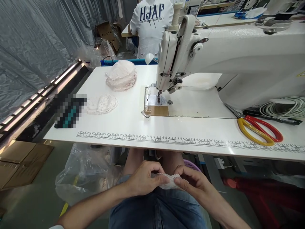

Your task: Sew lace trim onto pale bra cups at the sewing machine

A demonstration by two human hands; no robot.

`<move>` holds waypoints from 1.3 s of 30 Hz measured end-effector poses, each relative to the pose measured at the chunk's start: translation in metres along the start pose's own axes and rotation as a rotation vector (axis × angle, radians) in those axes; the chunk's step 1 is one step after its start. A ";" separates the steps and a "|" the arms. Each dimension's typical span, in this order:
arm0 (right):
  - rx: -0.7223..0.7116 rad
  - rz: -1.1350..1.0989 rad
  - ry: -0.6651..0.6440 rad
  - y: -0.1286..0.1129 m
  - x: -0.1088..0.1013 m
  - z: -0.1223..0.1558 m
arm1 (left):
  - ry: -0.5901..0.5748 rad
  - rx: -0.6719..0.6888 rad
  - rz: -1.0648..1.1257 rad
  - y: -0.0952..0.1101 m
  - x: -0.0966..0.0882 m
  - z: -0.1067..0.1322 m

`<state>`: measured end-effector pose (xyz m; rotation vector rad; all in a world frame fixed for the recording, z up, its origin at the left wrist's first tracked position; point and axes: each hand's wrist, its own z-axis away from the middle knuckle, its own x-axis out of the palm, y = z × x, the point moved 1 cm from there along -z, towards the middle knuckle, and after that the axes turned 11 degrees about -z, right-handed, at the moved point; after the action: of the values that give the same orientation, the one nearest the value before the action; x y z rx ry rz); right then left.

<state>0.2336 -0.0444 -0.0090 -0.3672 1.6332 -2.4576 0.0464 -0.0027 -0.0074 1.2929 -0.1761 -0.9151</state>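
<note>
Over my lap, below the table's front edge, both hands pinch a small piece of white lace fabric [169,182]. My left hand [145,178] grips its left end between thumb and fingers. At the right end, my right hand [194,182] holds it the same way, and the scalloped upper edge shows between them. Part of the fabric is hidden behind my fingers. On the table lie a flat white lace piece [105,104] and, behind it, a stack of pale pink fabric pieces [121,75].
A white sewing machine [238,47] stands on the table [124,127]. Scissors [258,128] with red and yellow handles lie at right, beside coiled cable [281,108]. A plastic bag [83,171] hangs below at left. Ahead sits a person in a white shirt [154,28].
</note>
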 end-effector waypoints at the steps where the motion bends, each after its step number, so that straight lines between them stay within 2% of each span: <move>1: -0.002 -0.009 -0.001 0.000 0.001 0.000 | 0.006 0.013 -0.009 0.000 0.000 0.000; 4: -0.014 -0.014 0.005 -0.001 0.003 0.001 | -0.002 0.022 0.009 0.001 -0.002 0.000; 11: -0.051 0.078 0.027 -0.004 0.005 0.000 | -0.062 -0.095 0.097 0.005 -0.001 -0.001; 18: -0.045 0.116 -0.022 0.002 0.000 0.002 | -0.004 -0.095 0.122 0.003 0.002 -0.004; 22: -0.062 0.161 -0.005 0.003 -0.002 0.001 | 0.011 -0.104 0.129 -0.002 0.000 -0.005; 25: -0.088 0.195 0.019 0.000 -0.002 -0.001 | -0.003 -0.114 0.156 -0.005 0.000 -0.007; 30: -0.130 0.331 0.033 -0.001 -0.002 0.001 | -0.102 -0.101 0.334 -0.004 0.006 -0.013; 34: -0.112 0.424 0.041 0.000 -0.005 0.004 | -0.065 -0.114 0.326 0.001 0.009 -0.017; 39: -0.092 0.389 0.029 -0.001 -0.009 0.005 | -0.081 -0.132 0.356 0.004 0.012 -0.020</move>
<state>0.2439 -0.0464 -0.0071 -0.0189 1.6496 -2.1149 0.0678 0.0047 -0.0143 1.0597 -0.3902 -0.6617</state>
